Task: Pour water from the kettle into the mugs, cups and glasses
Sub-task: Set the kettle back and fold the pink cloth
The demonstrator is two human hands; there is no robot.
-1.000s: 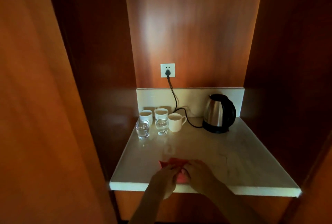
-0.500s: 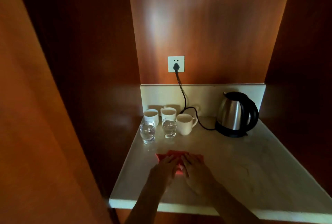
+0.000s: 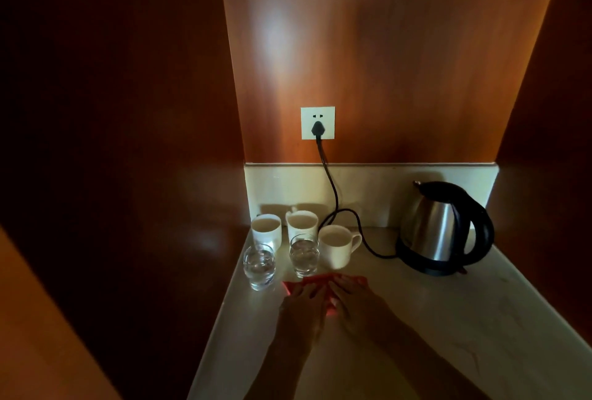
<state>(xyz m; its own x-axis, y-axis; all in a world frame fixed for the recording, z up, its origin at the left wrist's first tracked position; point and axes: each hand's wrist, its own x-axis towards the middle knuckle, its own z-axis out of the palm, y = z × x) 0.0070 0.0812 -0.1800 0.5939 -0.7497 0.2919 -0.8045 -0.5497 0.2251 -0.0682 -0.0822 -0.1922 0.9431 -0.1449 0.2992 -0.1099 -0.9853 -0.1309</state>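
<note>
**Hands flat on the cloth, kettle on its base**

Here no label or writing can be read. Your kettle (image 3: 443,226), steel with a black lid, handle and base, stands upright at the back right of the pale table (image 3: 448,319), corded to a white socket (image 3: 317,122). Three white mugs (image 3: 334,245) and two glasses (image 3: 259,266) holding water cluster at the back left. Your left hand (image 3: 299,302) and right hand (image 3: 355,298) lie side by side, fingers straight, pressing a red cloth (image 3: 320,281) just before the glasses. Dark wood panels close in the dim niche.
</note>
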